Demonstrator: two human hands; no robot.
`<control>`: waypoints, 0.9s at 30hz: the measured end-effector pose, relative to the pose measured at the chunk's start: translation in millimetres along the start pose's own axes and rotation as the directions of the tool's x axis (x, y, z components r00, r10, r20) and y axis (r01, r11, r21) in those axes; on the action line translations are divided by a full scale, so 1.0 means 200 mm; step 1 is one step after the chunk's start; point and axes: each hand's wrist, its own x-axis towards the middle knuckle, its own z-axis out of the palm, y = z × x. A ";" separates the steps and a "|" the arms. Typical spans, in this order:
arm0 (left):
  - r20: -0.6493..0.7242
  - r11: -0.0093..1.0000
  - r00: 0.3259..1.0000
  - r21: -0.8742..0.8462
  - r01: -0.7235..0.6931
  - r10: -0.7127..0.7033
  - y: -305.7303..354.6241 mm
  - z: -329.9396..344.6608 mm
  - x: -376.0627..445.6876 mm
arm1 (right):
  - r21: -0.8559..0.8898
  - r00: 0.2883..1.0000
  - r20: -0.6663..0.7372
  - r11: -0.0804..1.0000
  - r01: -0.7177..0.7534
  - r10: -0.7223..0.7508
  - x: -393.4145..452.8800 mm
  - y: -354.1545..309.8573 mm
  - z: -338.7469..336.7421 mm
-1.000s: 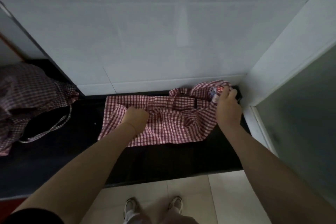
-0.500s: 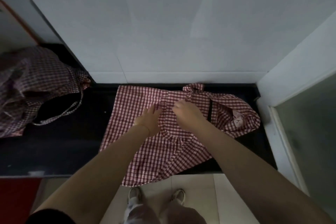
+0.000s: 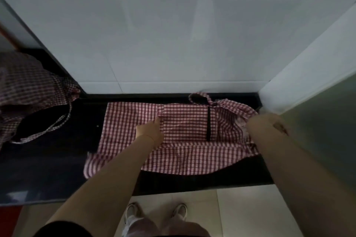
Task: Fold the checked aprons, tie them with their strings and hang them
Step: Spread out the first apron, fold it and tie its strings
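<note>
Checked apron point(image 3: 185, 140), red and white, lies spread on the dark bench point(image 3: 48, 169) toward its right end, its far edge close to the bench's back edge and its lower hem reaching the front edge; the left lower corner hangs slightly over.

Left hand point(image 3: 149, 132): fingers curled, pinching a fold of the apron near its middle-left; the fingertips point(image 3: 157, 120) sit at the fold's corner, cloth touching them on the right side.

Right hand point(image 3: 250, 123): motion-blurred at the apron's right edge. It touches or overlaps the bunched cloth there; how far its fingers are open and whether it grips anything cannot be told.

Count: two checked aprons. The second apron point(image 3: 28, 92) is crumpled at the bench's left end, well apart from both hands, one string point(image 3: 55, 127) looping out of it across the bench top. A neck loop point(image 3: 200, 98) on the first apron rests at the back edge.

Two hands, two bare forearms, two shoes point(image 3: 181, 211) on the tiled floor point(image 3: 246, 213) below the front edge.
</note>
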 end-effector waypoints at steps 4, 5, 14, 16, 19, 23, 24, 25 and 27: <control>-0.006 0.993 1.000 0.117 0.005 -0.004 0.03 -0.03 0.04 | 0.373 0.923 -0.215 0.900 -0.225 0.320 -0.13 -0.02 -0.15; -0.070 0.992 0.998 0.124 0.000 0.008 0.03 -0.02 0.03 | 0.302 0.912 -0.303 0.936 -0.184 0.277 -0.11 0.02 -0.10; -0.051 0.997 0.998 -0.068 -0.043 0.040 -0.16 0.07 0.01 | 0.232 0.971 -0.179 0.953 0.197 -0.157 -0.05 -0.41 0.19; -0.098 0.991 0.994 -0.122 -0.057 0.045 -0.20 0.09 0.00 | 0.250 0.972 -0.193 0.952 0.178 -0.131 -0.04 -0.43 0.22; -0.207 0.974 0.978 -0.216 -0.061 0.015 -0.23 0.11 -0.01 | 0.255 0.967 -0.225 0.950 0.179 -0.121 -0.03 -0.43 0.21; -0.314 0.953 0.949 -0.294 -0.065 -0.032 -0.23 0.14 0.00 | 0.243 0.973 -0.190 0.954 0.174 -0.129 -0.04 -0.43 0.23; -0.322 0.954 0.946 -0.293 -0.060 -0.039 -0.23 0.14 0.00 | 0.240 0.977 -0.178 0.958 0.158 -0.116 -0.05 -0.43 0.22; -0.316 0.954 0.947 -0.295 -0.050 -0.048 -0.23 0.14 0.01 | 0.236 0.978 -0.178 0.960 0.152 -0.111 -0.03 -0.44 0.22; -0.283 0.953 0.957 -0.303 -0.032 -0.058 -0.23 0.13 0.01 | 0.202 0.980 -0.154 0.967 0.152 -0.122 -0.02 -0.45 0.21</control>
